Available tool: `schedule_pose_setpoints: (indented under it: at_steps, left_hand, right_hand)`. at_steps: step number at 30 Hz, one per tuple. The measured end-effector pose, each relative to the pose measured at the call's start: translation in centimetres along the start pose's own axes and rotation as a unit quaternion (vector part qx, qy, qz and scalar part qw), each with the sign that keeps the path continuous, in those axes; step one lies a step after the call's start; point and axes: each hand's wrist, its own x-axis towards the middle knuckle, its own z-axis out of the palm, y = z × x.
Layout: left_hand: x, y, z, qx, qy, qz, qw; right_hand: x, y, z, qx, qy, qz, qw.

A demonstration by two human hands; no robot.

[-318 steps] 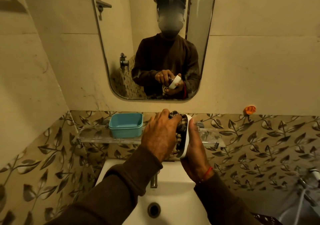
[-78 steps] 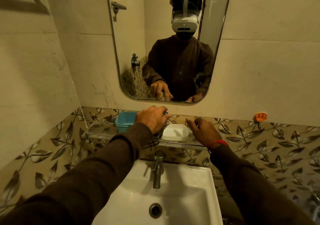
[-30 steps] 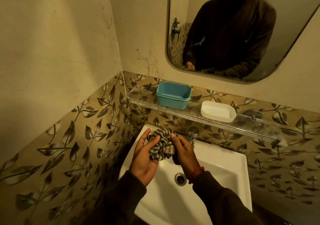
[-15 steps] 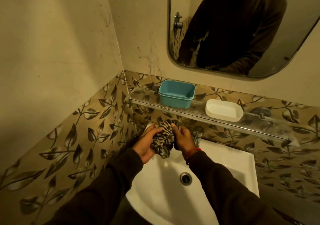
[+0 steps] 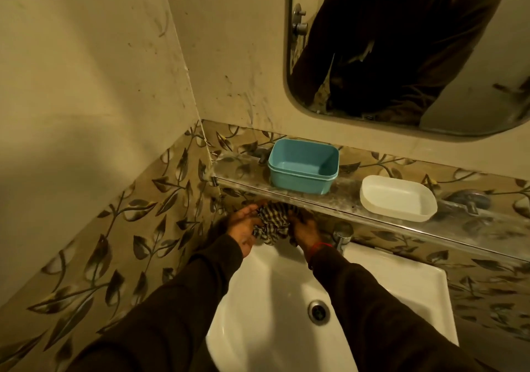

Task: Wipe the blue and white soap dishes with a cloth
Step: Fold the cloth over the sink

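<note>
- Both my hands hold the cloth (image 5: pixel 271 224) between them, low under the shelf (image 5: pixel 352 199) and over the back left corner of the sink (image 5: pixel 407 282).
- My left hand (image 5: pixel 242 224) cups the cloth from the left, palm turned up and inward, fingers bent round the bunched checked fabric.
- My right hand (image 5: pixel 305 231) grips the cloth from the right, fingers curled into it; a red band sits on that wrist.
- Bunched into a loose wad, the cloth has its top edge tucked just below the shelf's front edge.
- On the shelf, left of its middle, stands the blue dish (image 5: pixel 304 166), upright, open side up, nothing in it.
- Right of the blue dish on the same shelf, a little apart from it, sits the white dish (image 5: pixel 398 198), also upright and open, near the shelf's front edge.
- Neither dish is touched by my hands; both are above and to the right of the cloth.
- Just right of my right hand, below the shelf, the tap (image 5: pixel 342 232) rises from the sink's back rim.
- Down in the basin, well below the shelf, lies the drain (image 5: pixel 317 311), between my dark sleeves.
- Above the shelf, on the wall, hangs the mirror (image 5: pixel 473 85), showing a dark-clothed torso.
- Leaf-patterned tiles (image 5: pixel 143 228) run along the wall behind and left of the shelf.
</note>
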Motion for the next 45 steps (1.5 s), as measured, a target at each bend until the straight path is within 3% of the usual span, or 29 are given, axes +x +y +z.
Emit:
schedule_pose_setpoints:
  at_steps: [5,11,17,20,24,29,32,35,37,39,41,45]
  left_hand:
    - [3.4,-1.3,0.1,0.047,0.008,0.016,0.999]
    - [6.2,-3.7,-0.3,0.179,0.037,0.057,0.982]
    - [7.8,-5.8,-1.0,0.245,0.038,0.108,0.963]
    - [8.7,-6.1,-1.4,0.310,0.047,0.145,0.939]
    - [8.8,-6.2,-1.7,0.437,0.075,0.198,0.874]
    - [7.7,-7.1,-0.6,0.503,0.096,0.186,0.838]
    - [7.6,-7.6,-0.8,0.484,0.077,0.178,0.853]
    - [7.6,-8.0,-1.1,0.528,0.064,0.200,0.823]
    - [7.5,-8.1,-1.1,0.483,0.066,0.202,0.849]
    - [7.6,-7.5,-0.6,0.368,0.094,0.160,0.911]
    - [7.3,-6.9,-0.1,0.287,0.091,0.124,0.946]
    - [7.2,-6.2,0.0,0.254,0.110,0.135,0.951]
  right_hand:
    - [2.8,1.7,-0.2,-0.101,-0.010,0.003,0.995]
    - [4.1,4.1,1.0,-0.200,0.015,0.015,0.980]
    - [4.1,4.5,1.7,-0.348,0.011,-0.037,0.937]
    - [3.5,4.4,1.5,-0.411,0.036,-0.115,0.904]
    - [3.3,5.2,1.1,-0.443,0.132,-0.204,0.863]
    - [3.7,6.3,0.9,-0.439,0.086,-0.092,0.889]
    - [3.8,6.1,1.2,-0.391,0.102,-0.106,0.909]
    - [3.8,5.4,2.1,-0.296,0.067,-0.134,0.944]
    - [3.6,4.8,3.1,-0.215,0.056,-0.152,0.963]
    - [3.4,4.7,3.8,-0.163,0.065,-0.168,0.970]
    - [3.2,5.3,4.2,-0.143,0.063,-0.186,0.970]
    - [2.9,6.8,3.6,-0.085,0.053,-0.202,0.974]
